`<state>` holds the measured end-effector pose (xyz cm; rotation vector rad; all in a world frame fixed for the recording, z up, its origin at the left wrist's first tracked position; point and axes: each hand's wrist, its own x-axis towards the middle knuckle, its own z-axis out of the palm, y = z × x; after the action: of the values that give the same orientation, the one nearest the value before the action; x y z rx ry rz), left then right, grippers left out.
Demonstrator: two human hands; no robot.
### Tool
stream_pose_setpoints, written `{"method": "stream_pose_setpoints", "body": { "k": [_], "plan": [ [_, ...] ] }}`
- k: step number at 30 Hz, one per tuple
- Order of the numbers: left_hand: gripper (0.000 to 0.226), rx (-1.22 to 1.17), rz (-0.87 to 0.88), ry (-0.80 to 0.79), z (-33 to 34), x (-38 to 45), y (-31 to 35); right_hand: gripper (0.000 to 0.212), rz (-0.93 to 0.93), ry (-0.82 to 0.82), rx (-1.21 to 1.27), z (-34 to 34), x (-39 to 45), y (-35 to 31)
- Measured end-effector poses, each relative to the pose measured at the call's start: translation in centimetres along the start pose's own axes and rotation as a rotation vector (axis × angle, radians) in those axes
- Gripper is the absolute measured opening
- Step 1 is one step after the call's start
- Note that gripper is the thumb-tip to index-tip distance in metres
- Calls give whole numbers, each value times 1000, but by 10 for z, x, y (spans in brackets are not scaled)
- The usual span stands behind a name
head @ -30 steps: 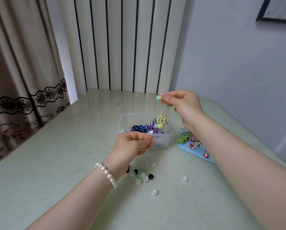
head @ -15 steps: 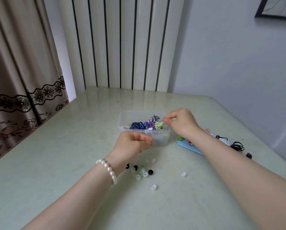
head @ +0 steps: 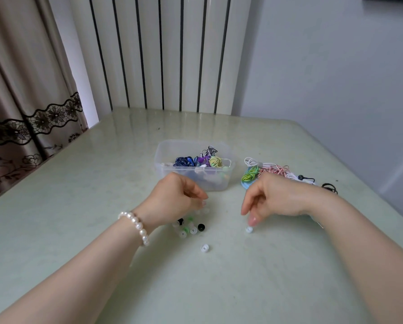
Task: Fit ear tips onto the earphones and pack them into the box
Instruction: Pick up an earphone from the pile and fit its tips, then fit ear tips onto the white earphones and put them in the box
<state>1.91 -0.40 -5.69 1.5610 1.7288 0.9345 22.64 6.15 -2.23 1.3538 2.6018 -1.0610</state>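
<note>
Head view. A clear plastic box (head: 163, 160) stands on the pale green surface (head: 78, 206); inside it lie coiled earphones, among them a blue bundle (head: 183, 161) and a yellow-green bundle (head: 215, 161). To the right of the box, a blue lid (head: 246, 184) carries a green earphone coil (head: 249, 176) and a pink-and-white coil (head: 274, 170), with white and black cables trailing farther right. The left hand (head: 172, 199), a pearl bracelet (head: 136, 226) at its wrist, hovers near the box's front wall with fingers curled together at the tips; whether they pinch anything cannot be told, since the fingertips blur. Just below it lies a cluster of loose ear tips (head: 188, 228), white, green and black, and one white tip (head: 204, 248) lies apart, nearer the viewer. The right hand (head: 280, 197) points downward, fingers loosely bent, its fingertip touching a single white ear tip (head: 249, 229) on the surface.
</note>
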Motion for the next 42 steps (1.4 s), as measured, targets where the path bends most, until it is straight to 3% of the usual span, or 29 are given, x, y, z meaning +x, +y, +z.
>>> {"method": "stream_pose_setpoints", "body": {
  "k": [5, 9, 15, 18, 23, 25, 29, 31, 35, 38, 42],
  "plan": [
    [23, 75, 10, 14, -5, 1, 0, 28, -12, -101, -15, 12, 6, 10],
    [30, 23, -17, 85, -9, 5, -6, 23, -38, -91, 79, 5, 0, 13],
    [21, 50, -17, 71, 0, 3, -6, 18, -23, 481, 280, -22, 1, 37],
    [19, 67, 5, 53, 8, 1, -4, 14, 6, 732, 219, -22, 7, 50],
    [7, 100, 70, 41, 14, -1, -3, 4, 6, 982, 56, -23, 5, 52],
    [6, 115, 78, 42, 15, -1, -3, 6, 67, 944, 6, -29, -1, 56],
    [5, 142, 88, 46, 17, 0, -5, 24, 168, 641, -24, -31, -7, 66],
    [6, 145, 87, 47, 17, 0, -5, 28, 186, 590, -78, -29, -4, 69],
    [6, 134, 73, 45, 17, 0, -5, 19, 153, 674, -137, -28, 1, 69],
    [8, 116, 66, 44, 17, 0, -5, 25, 86, 799, -76, -28, -1, 68],
    [7, 29, 53, 54, 16, -3, -2, 35, -143, 942, 278, -31, -7, 49]
  ]
}}
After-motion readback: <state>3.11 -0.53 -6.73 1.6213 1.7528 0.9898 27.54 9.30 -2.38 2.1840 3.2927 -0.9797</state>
